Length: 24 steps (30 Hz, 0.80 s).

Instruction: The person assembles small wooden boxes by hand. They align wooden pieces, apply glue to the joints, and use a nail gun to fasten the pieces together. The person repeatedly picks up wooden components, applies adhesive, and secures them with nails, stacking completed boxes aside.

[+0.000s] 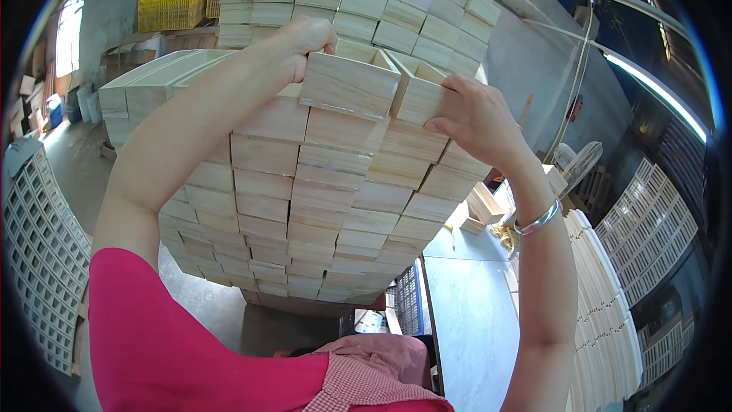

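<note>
My left hand (pixel 306 44) is closed over the left edge of an open-topped pale wooden box (pixel 349 85) on the top layer of a tall stack. Its fingertips are hidden behind the box's rim. My right hand (pixel 479 118) grips the right end of a second open wooden box (pixel 418 98), thumb low on its front and fingers over the top. The two boxes stand side by side, nearly touching, the right one turned at an angle. Below them rises the stack of similar wooden boxes (pixel 263 154), tightly layered.
Behind stands another high stack of wooden boxes (pixel 358 1). Yellow crates (pixel 174 8) sit at the back left. A pale table (pixel 473 313) lies at lower right, beside a blue basket (pixel 409 301) and stacked wooden strips (pixel 602 305). A fan (pixel 583 162) stands farther right.
</note>
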Available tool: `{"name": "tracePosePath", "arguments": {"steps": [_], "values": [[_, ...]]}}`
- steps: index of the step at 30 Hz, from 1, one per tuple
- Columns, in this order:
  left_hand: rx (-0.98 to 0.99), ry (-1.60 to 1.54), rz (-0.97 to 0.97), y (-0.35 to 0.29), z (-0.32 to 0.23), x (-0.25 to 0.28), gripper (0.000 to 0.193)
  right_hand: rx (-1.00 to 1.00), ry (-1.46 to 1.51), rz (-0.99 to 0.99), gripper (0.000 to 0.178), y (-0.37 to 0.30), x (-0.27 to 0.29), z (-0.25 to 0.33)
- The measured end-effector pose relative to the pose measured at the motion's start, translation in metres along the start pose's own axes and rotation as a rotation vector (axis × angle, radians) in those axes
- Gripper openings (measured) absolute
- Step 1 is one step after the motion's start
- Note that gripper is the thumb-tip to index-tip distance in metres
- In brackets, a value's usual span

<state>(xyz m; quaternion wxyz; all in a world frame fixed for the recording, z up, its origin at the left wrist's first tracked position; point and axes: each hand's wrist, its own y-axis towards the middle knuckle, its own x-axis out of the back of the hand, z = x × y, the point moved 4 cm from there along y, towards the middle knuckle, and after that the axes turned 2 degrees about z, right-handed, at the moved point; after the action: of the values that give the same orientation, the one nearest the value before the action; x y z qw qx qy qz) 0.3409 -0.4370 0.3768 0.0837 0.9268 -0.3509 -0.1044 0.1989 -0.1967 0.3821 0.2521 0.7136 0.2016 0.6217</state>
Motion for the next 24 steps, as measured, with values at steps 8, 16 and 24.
{"name": "tracePosePath", "arguments": {"steps": [8,16,24], "values": [[-0.048,0.067,-0.022,0.039,0.01,-0.007,0.012,-0.09,0.005,0.119,0.057,0.014,0.003,-0.001],[0.004,0.054,0.098,0.051,0.015,0.003,0.022,-0.019,0.043,0.142,0.052,0.014,-0.008,-0.008],[0.008,0.115,0.086,0.029,0.009,-0.002,0.077,0.021,0.098,0.087,0.052,0.014,-0.012,-0.009]]}}
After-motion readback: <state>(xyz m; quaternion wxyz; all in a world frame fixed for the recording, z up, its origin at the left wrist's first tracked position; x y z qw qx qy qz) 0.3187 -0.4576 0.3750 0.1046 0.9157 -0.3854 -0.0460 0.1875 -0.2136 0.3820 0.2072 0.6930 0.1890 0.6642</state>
